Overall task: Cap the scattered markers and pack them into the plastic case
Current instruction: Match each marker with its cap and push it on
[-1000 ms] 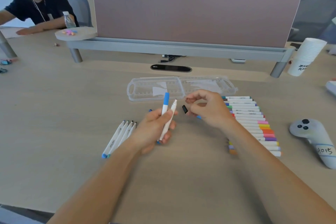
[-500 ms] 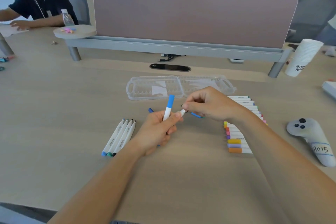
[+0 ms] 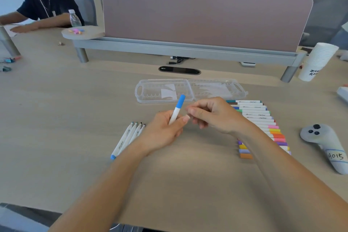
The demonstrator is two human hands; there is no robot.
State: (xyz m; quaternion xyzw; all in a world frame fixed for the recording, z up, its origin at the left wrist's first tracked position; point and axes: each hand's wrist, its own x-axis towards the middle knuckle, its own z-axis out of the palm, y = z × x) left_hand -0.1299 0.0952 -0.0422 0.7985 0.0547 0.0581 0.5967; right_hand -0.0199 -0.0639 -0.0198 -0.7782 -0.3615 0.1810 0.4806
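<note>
Blue-capped marker (image 3: 177, 109) in left hand (image 3: 161, 132); right hand (image 3: 213, 115) just beside

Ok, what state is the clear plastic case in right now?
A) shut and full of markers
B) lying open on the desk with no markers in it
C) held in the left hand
B: the clear plastic case lies opened flat on the desk, both halves without markers.

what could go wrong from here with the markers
1. The forearm behind the right hand passes over the row of capped markers; drawing it back could scatter them.
2. The four uncapped markers beside the left hand lie with bare tips, which could smear the table or a wrist.
</note>
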